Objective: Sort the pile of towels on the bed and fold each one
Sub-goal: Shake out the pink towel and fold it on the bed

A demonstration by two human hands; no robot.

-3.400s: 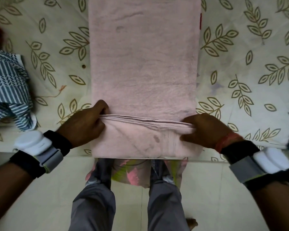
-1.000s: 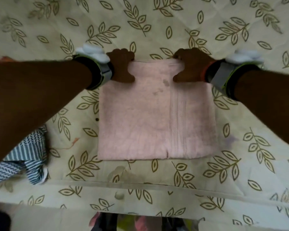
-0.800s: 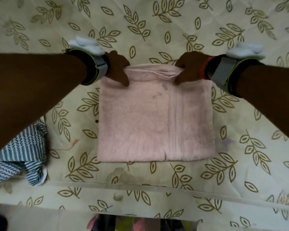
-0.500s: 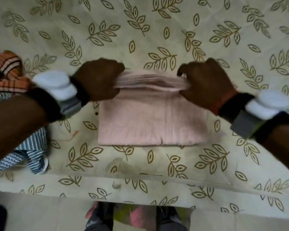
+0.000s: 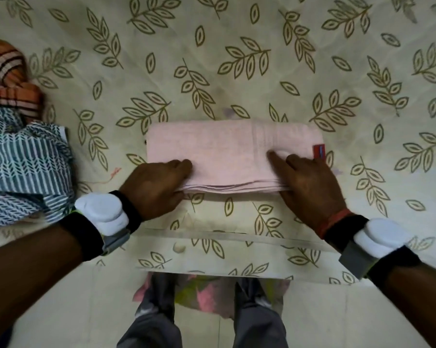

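Head view: left hand and right hand are gripping the pink towel by its near edge with curled fingers; it is lying folded narrower than before.

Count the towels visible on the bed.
3: pink towel, folded, centre; blue-and-white patterned towel at the left edge; orange striped towel upper left, partly cut off. More may lie outside the frame.

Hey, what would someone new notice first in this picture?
A pink towel, folded into a thick band, lies mid-frame on the leaf-print bedsheet, with the left hand and right hand holding its near corners. At the left edge, a crumpled blue patterned cloth sits beside an orange striped cloth.
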